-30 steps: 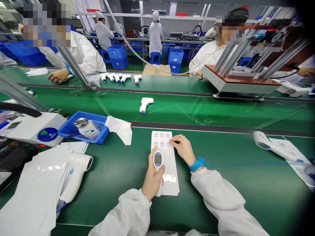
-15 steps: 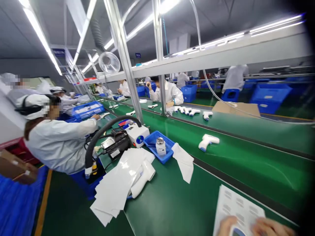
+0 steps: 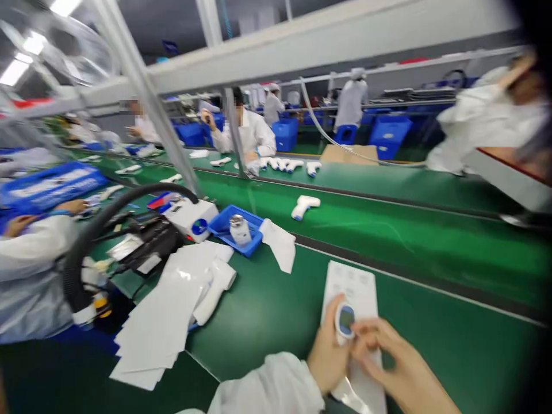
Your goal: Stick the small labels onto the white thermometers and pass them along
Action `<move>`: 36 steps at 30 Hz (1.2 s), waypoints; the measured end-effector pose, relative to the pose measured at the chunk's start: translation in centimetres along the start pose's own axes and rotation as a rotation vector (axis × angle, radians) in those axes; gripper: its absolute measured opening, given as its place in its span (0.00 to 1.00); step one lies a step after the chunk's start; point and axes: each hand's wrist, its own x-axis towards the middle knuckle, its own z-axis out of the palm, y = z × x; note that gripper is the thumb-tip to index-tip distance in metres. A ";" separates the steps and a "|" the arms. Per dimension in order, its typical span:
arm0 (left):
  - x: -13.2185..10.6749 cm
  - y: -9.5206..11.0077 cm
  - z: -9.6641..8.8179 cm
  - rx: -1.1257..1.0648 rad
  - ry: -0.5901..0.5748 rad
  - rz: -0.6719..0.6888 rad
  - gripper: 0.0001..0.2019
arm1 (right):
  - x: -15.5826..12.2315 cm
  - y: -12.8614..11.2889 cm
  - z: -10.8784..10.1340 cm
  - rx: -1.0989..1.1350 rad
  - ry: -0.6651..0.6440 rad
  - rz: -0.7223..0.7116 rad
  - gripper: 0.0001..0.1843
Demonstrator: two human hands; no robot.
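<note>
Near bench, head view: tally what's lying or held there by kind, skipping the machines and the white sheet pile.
Thermometers: 2, the held thermometer in the left hand and the lying thermometer
Blue tray: 1
Jar: 1
White cloth: 1
Label sheet: 1
Total: 6

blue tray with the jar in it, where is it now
In the head view the blue tray sits left of centre, between a white machine and a white cloth.
</note>
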 end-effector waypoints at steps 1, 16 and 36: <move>0.0 0.0 0.0 -0.007 -0.020 -0.015 0.36 | 0.3 -0.5 -0.2 0.007 0.065 0.020 0.10; -0.2 0.7 -0.6 0.039 -0.134 -0.095 0.36 | 3.1 -2.3 -1.8 0.137 0.141 -0.021 0.05; -0.2 1.4 -0.3 0.048 -0.126 -0.115 0.36 | 3.5 -2.2 -1.4 0.169 0.159 -0.022 0.06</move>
